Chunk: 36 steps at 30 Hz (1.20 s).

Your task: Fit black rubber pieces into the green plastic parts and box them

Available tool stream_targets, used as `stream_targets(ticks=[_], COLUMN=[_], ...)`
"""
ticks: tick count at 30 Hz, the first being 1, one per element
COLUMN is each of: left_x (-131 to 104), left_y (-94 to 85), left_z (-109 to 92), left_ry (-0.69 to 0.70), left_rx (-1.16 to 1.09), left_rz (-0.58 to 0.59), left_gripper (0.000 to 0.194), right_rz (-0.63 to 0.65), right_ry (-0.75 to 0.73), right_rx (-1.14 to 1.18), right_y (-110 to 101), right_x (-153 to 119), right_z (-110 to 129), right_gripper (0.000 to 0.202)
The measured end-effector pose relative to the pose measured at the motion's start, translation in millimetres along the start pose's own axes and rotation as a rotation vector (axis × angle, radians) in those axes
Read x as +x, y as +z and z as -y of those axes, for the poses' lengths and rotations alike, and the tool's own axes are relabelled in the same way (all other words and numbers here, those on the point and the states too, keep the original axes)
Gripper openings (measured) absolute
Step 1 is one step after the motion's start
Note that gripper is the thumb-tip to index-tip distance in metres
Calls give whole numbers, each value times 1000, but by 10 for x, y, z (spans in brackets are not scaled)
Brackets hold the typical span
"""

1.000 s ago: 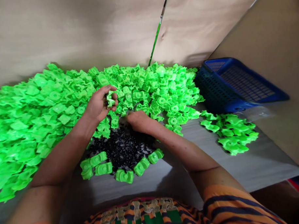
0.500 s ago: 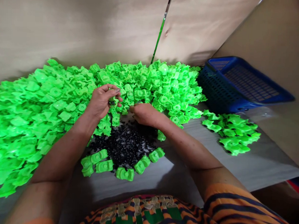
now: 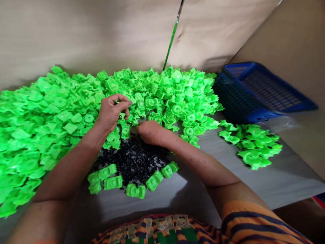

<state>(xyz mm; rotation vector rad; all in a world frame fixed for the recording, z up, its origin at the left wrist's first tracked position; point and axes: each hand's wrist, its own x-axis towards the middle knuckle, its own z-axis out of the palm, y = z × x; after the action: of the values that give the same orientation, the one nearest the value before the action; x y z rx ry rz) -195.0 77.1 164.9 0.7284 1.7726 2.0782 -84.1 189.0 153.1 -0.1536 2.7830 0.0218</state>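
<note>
My left hand (image 3: 115,111) is closed in a pinch in front of the large heap of green plastic toy car bodies (image 3: 64,100). A bit of a green car body (image 3: 122,116) shows under its fingers; the rest is hidden by the hand. Close by on the right, my right hand (image 3: 149,132) is curled with its back to me, at the far edge of a pile of small black plastic parts (image 3: 136,160). Its fingertips are hidden, so what they hold cannot be made out. Several separate green car bodies (image 3: 113,182) lie along the pile's near edge.
A blue plastic basket (image 3: 240,94) stands tilted at the back right, against the wall. In front of it lies a smaller group of green car bodies (image 3: 254,144) with black wheels beneath. The grey tabletop (image 3: 214,152) runs to an edge at right.
My right hand has shifted slightly left and down toward the black parts. My left hand has turned a little, and the black part seen at its fingers before is out of sight.
</note>
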Motion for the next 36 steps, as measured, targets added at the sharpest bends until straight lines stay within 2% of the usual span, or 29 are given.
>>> stream_targets(ticks=[4, 7, 11, 14, 17, 19, 21, 24, 29, 32, 36], left_x=[-19, -33, -54, -71, -88, -100, -116, -161, -279, -320, -325], left_y=[27, 36, 26, 16, 21, 33, 50, 88, 193, 245, 271], left_z=[-4, -1, -13, -38, -57, -62, -66, -67, -44, -44, -78], left_ry=[-15, -8, 41, 80, 87, 64, 27, -19, -137, -256, -359], left_rx=[21, 58, 181, 267, 284, 279, 269, 262, 274, 173, -50], left_rz=[-5, -8, -18, -9, 27, 64, 100, 151, 295, 360, 358], left_gripper=[23, 19, 13, 17, 20, 20, 19, 17, 26, 36, 36], right_rz=[-31, -53, -98, -302, -524, -612, -687, -844, -1133, -1195, -1219], right_ry=[-10, -6, 43, 34, -88, -155, -146, -50, 31, 29, -36], right_rx=[1, 15, 109, 364, 784, 1046, 1243, 1390, 1341, 1236, 1102], right_y=[13, -9, -112, -167, -155, -122, -82, -19, 70, 70, 35], right_x=[1, -15, -96, -155, -161, -136, -93, -3, 99, 54, -61], right_z=[58, 72, -64, -273, -455, -510, -512, -470, -385, -311, -154], right_gripper=[40, 39, 30, 20, 9, 10, 14, 21, 20, 19, 17])
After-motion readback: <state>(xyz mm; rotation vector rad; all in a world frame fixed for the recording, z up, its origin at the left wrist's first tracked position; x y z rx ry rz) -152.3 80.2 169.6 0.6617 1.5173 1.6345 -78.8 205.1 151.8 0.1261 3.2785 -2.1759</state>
